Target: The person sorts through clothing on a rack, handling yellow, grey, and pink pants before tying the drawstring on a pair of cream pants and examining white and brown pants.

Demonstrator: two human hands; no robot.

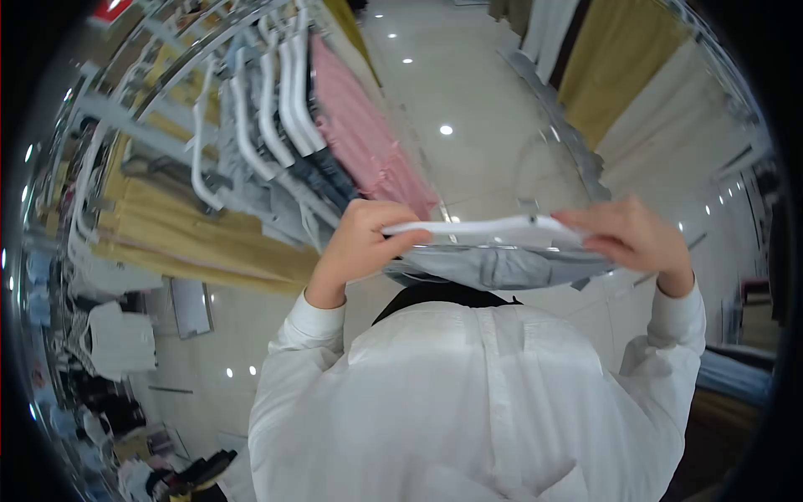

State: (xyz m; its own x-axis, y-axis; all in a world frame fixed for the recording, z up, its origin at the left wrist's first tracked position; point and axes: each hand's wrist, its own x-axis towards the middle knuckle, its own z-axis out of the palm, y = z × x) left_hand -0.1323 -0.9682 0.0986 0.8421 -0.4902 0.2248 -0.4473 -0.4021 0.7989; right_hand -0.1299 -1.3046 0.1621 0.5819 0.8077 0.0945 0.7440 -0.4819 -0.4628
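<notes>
A white clothes hanger [481,226] is held level in front of the white shirt, between both hands. My left hand [368,243] is closed on its left end, thumb and fingers pinching it. At the other end, my right hand [627,237] grips the hanger with its fingers and thumb. Below the hanger hangs a light grey-blue garment [519,268], seen edge-on from above, so its full shape is hidden. A thin metal bar runs along the garment's top, under the hanger.
To the left, a rack holds several white hangers [272,125] with a pink garment [360,125], dark jeans [322,176] and mustard trousers [192,234]. Another rack at upper right carries mustard cloth [619,67] and beige cloth [669,109]. Glossy tiled floor [435,92] lies between them.
</notes>
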